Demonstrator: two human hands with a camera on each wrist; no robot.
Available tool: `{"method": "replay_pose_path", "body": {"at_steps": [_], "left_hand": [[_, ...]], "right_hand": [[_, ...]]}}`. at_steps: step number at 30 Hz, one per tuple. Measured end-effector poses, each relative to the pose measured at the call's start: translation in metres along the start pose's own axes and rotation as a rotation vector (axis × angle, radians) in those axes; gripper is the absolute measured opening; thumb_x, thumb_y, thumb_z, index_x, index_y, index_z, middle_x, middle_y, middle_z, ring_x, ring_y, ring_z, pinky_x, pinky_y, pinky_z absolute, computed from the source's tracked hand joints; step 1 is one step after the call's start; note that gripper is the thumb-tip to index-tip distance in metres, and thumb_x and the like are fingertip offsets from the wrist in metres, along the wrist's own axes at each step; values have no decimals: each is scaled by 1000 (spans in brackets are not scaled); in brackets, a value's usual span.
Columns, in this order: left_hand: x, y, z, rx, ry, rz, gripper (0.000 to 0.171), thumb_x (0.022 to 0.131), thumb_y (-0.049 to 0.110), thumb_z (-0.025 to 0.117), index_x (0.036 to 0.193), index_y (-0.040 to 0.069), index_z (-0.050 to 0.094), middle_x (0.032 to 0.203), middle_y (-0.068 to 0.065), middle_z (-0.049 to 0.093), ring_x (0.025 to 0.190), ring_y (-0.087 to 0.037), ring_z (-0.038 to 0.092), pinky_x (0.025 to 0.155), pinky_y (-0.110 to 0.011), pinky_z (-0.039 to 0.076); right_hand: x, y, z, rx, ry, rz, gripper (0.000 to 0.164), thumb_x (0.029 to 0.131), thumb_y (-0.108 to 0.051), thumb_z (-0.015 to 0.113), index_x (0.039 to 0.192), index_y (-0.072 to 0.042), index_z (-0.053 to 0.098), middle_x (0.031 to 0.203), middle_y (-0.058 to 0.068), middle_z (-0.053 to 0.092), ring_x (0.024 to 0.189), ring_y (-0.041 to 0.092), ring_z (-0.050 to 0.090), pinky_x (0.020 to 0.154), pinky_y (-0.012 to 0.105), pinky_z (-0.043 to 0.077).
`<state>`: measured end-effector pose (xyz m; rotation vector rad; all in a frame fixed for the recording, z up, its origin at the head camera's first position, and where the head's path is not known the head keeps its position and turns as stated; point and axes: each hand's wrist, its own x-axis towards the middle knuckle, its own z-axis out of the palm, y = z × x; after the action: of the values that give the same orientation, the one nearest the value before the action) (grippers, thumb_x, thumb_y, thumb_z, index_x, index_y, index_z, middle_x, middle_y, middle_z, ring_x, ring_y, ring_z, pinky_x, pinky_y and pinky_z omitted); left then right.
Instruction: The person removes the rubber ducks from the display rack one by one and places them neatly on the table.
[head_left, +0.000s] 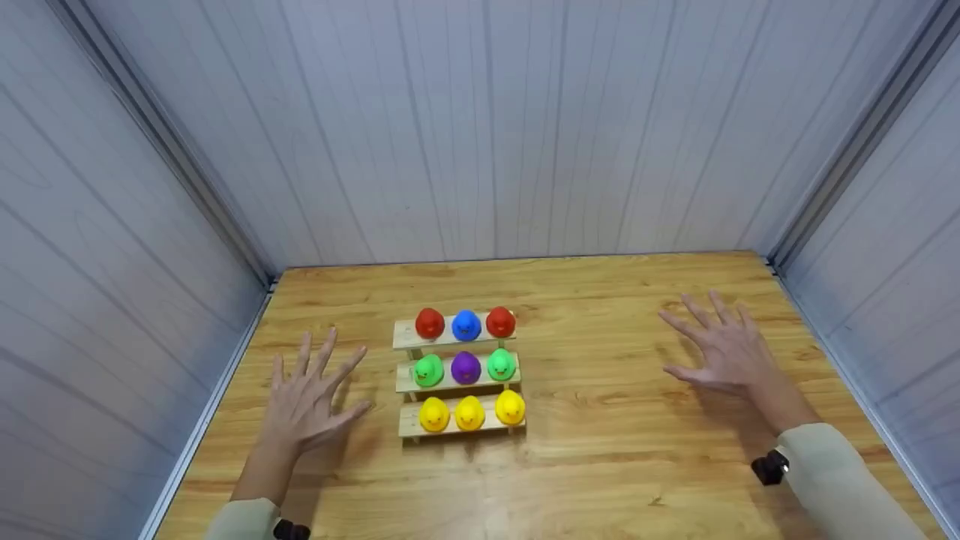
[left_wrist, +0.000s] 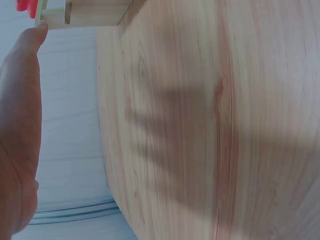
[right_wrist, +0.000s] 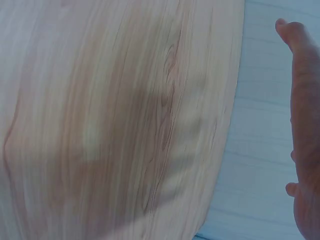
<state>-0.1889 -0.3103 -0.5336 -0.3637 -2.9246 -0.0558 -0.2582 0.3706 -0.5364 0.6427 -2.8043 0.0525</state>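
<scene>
My left hand [head_left: 304,401] hovers with spread fingers over the table, just left of a three-step wooden rack [head_left: 406,427]. Far to the right, my right hand [head_left: 724,351] is held the same way, fingers apart and nothing in it. Toy ducks stand in three rows on the rack. At the back are a red duck [head_left: 430,323], a blue duck [head_left: 466,325] and another red duck [head_left: 501,322]. A purple duck [head_left: 466,367] sits between green ducks [head_left: 428,370] in the middle row. Yellow ducks [head_left: 469,413] fill the front row.
The wood-grain table [head_left: 592,450] is enclosed by a pale back wall [head_left: 487,135], a left side panel [head_left: 97,285] and a right side panel [head_left: 892,262]. In the left wrist view, the end of the rack [left_wrist: 97,12] shows at the top beyond the thumb.
</scene>
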Motion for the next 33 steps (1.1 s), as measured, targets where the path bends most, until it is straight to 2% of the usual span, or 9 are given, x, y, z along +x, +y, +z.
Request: {"method": "replay_pose_path", "body": {"at_steps": [4,9,11,16,20,25,29,33], "left_hand": [[2,7,4,-7,25,17,86,95,70,71,172,40,46,190,-13,23,173,-53,27,128,-89,27],[0,17,14,-17,105,76,86,92,69,72,169,37,50,185,-16,34,169,-55,35,123,-90,34],[-1,21,19,-28,116,95,87,91,69,72,168,36,51,184,-17,36,167,-56,37,120,-90,37],[-4,31,29,-86,98,116,89,90,71,73,168,33,51,182,-17,41,165,-54,42,118,-88,41],[-3,38,33,-173,72,123,91,91,70,73,169,29,49,176,-19,50,159,-53,50,118,-85,44],[-6,45,40,-327,15,87,93,93,67,74,172,26,47,172,-19,56,154,-51,56,119,-82,45],[-10,51,48,-470,-46,16,93,95,65,76,174,29,43,173,-16,55,157,-48,54,123,-82,40],[-14,54,55,-559,-66,-38,95,95,63,78,176,31,40,176,-13,53,161,-46,52,127,-78,38]], "right_hand": [[8,-10,2,19,-6,-7,89,93,-67,77,170,-32,50,179,21,46,164,63,35,123,91,30],[17,-24,4,65,-22,4,88,95,-65,76,171,-29,49,181,20,42,166,61,34,125,89,31],[19,-31,5,99,-26,13,88,96,-64,76,172,-30,47,182,20,41,167,60,34,125,89,32],[24,-45,6,174,-13,18,87,97,-61,77,172,-29,47,181,22,42,166,60,36,124,88,34],[29,-56,5,236,15,10,86,97,-56,79,171,-26,49,179,24,44,165,62,37,124,87,35],[37,-71,6,319,50,1,85,96,-50,82,171,-25,50,178,23,46,165,61,38,123,87,37],[42,-86,8,396,76,-18,84,96,-46,85,170,-23,52,175,24,49,163,62,40,121,87,40],[48,-102,9,454,88,-40,82,97,-44,86,169,-23,53,174,24,51,162,62,41,119,87,41]]}}
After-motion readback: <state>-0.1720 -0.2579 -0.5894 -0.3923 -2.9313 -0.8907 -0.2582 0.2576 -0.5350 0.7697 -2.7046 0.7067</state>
